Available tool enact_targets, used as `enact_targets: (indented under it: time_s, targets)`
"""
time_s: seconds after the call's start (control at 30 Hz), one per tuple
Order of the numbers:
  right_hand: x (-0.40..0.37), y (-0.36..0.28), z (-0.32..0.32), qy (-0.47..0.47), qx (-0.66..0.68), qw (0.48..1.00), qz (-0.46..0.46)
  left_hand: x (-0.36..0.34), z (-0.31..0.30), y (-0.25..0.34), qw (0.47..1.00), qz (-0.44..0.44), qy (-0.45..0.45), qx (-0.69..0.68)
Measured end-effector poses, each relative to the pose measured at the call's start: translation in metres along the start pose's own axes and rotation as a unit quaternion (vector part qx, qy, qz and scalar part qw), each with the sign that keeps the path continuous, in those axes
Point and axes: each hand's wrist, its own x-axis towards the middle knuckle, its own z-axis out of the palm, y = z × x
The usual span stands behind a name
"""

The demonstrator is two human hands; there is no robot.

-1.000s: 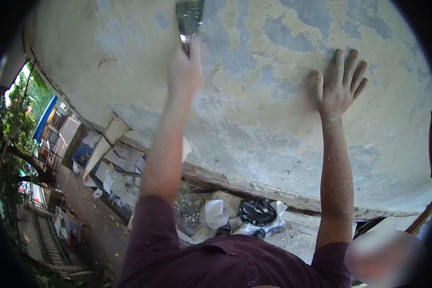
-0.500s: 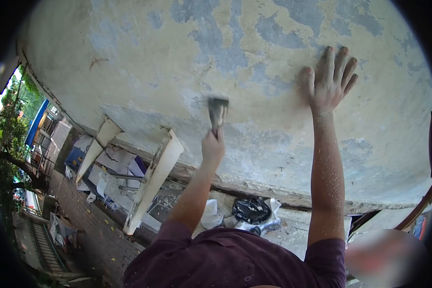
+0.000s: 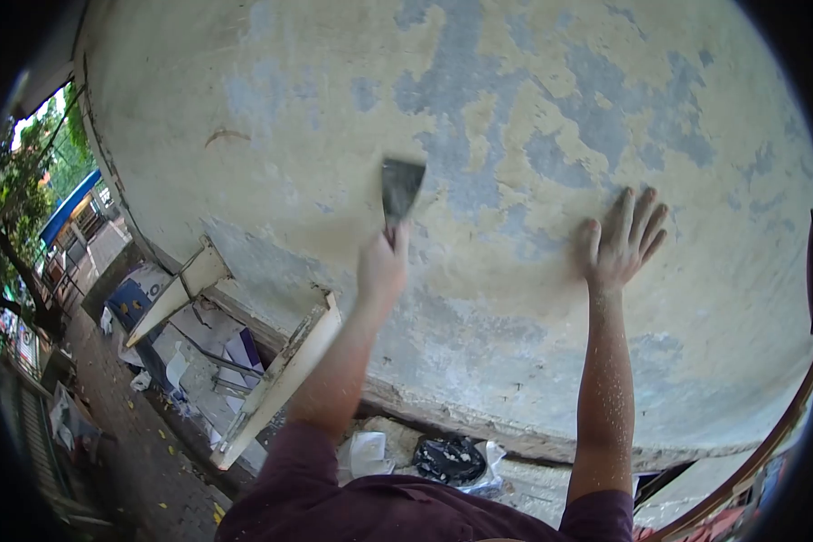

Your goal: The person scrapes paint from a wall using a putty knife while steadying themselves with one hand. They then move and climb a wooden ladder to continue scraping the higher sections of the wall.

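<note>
2 hands are up on the wall [image 3: 271, 117]. Left hand [image 3: 381, 266] is clenched round the handle of a scraper [image 3: 400, 188], blade pointing up. The wide edge is on or just off the plaster, cannot tell which, and the blade is motion-blurred. The grip is a full fist low on the handle, likely so the wrist can drive the blade flat along the surface. Right hand [image 3: 621, 242] grasps nothing: palm flat on the wall, fingers spread, well to the right of the scraper, probably bracing the body. That forearm is flecked with pale dust.

The wall is patchy, a yellow-cream coat flaked off to grey-blue in many spots, with a rough lip along its lower edge. Below, 1 white wooden frame [image 3: 280, 379] leans at the wall base. A black bag [image 3: 449, 457] and white bags [image 3: 368, 452] lie on the ground. It is outdoors, with trees [image 3: 18, 199] and a blue roof [image 3: 68, 203] far left. Maroon shirt [image 3: 406, 515] shows at the bottom.
</note>
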Motion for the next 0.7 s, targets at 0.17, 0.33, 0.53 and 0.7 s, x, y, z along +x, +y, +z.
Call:
enact_targets:
  time_s: [0.17,0.33,0.53,0.7]
  targets:
    - [0.000,0.002,0.004,0.007,-0.035,0.999,-0.016,0.166,-0.109,0.092,0.995,0.017,0.008,0.093]
    - [0.000,0.004,0.005,0.006,-0.048,0.998,-0.032,0.153,-0.090,-0.015,0.970,0.211,0.059,0.109]
    - [0.001,-0.001,0.009,0.006,-0.062,0.997,-0.033,0.081,-0.124,-0.062,0.970,0.103,0.084,-0.205]
    - [0.026,-0.066,0.015,-0.002,0.012,0.999,-0.048,0.162,-0.181,-0.105,0.989,0.082,0.121,-0.001]
